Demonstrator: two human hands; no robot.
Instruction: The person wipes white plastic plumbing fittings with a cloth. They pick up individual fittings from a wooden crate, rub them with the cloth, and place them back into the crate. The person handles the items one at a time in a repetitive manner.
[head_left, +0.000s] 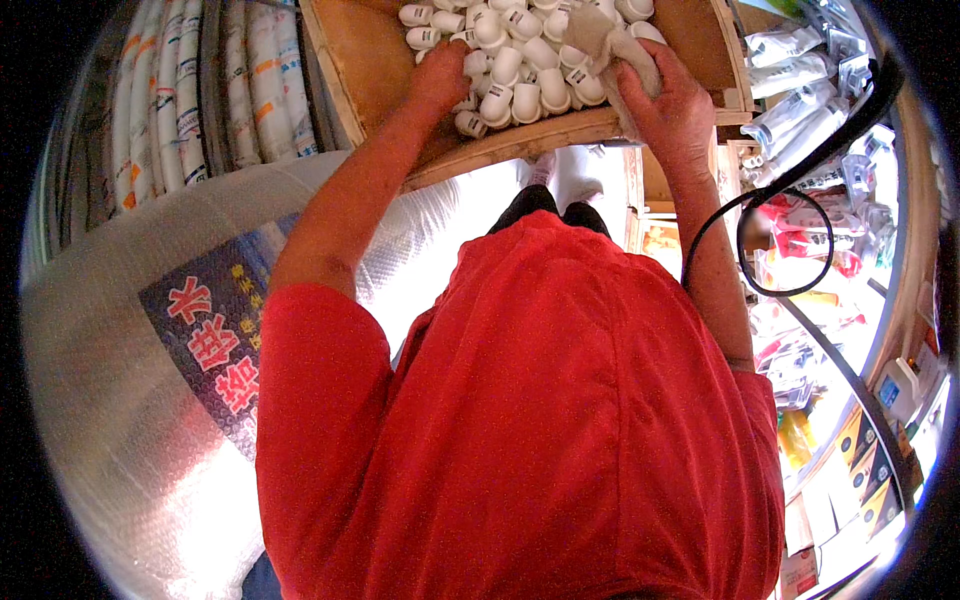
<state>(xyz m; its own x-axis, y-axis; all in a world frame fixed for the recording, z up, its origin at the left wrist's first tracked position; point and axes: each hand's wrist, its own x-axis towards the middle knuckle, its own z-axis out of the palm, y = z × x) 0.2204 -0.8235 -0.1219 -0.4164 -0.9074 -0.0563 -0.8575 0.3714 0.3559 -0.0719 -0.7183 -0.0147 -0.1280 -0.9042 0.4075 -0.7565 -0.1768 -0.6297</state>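
Note:
A wooden drawer or box (517, 142) at the top holds a heap of white plastic pipe fittings (538, 54), several bearing small dark labels. My left hand (444, 73) reaches into the left side of the heap, fingers curled against the fittings; whether it grips one is hidden. My right hand (667, 94) is at the box's right front side, its thumb and fingers closed on a beige cloth (637, 61), which lies partly over the fittings and hangs over the front edge.
Wrapped pipes (180, 97) stand at the upper left. A large bubble-wrapped cylinder (112, 300) is beside my left arm. At right, a black cable (832, 161) loops near my right forearm, before many plastic-bagged goods (806, 135).

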